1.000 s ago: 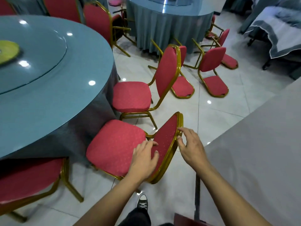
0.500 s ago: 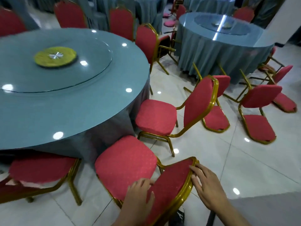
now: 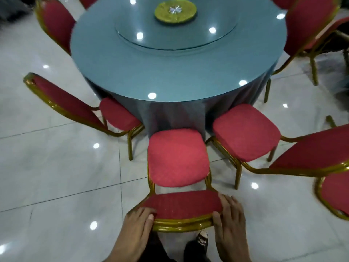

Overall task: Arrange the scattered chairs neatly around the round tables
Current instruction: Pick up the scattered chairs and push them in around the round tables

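At the round table, left hand and right hand gripping chair backrest corners

A red-cushioned chair with a gold metal frame stands upright at lower centre, its seat facing the round table — blue-draped, filling the upper middle of the frame. More matching chairs ring the table: one at left with its seat tucked at the cloth, one at right — angled, seat near the drape.
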`<state>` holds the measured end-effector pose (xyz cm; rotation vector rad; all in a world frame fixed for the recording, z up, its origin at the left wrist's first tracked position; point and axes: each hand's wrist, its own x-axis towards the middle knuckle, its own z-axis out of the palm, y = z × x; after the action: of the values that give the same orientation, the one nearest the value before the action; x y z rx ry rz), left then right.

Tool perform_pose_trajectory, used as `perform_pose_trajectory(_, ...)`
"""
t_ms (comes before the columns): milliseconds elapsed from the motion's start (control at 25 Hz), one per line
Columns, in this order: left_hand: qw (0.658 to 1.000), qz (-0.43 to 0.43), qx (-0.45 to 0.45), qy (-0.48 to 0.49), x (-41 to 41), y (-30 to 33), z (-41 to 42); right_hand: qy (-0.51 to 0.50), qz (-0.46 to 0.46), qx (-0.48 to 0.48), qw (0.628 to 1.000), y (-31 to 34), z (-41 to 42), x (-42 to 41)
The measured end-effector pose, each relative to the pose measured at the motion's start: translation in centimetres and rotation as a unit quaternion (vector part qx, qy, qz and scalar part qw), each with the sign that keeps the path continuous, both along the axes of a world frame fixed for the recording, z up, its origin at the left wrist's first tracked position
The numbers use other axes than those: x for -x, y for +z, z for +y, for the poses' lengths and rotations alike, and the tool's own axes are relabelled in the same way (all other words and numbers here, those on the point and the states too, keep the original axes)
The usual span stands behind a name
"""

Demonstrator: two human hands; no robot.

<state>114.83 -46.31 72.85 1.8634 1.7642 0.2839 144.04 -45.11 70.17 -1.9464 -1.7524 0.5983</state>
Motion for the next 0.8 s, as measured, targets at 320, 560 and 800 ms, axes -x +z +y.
perform_pose_trajectory(320, 0.988, 0.019, -0.067, 0.136, -6.0, -0.2, 0.1, 0.071, 0.019, 0.001, 0.997, -0.6, 1.6, -2.5)
perform_pose_trajectory(560, 0.985, 0.015, -0.076, 0.151, -4.8, -1.2, 6.6, 0.088, 0.038, 0.020, 0.995, -0.7, 8.2, -1.9)
perform_pose_trajectory(800, 0.986, 0.022, -0.075, 0.145, -2.3, -1.7, 16.4, 0.093, 0.034, 0.023, 0.995, -0.9, 17.5, 0.2)
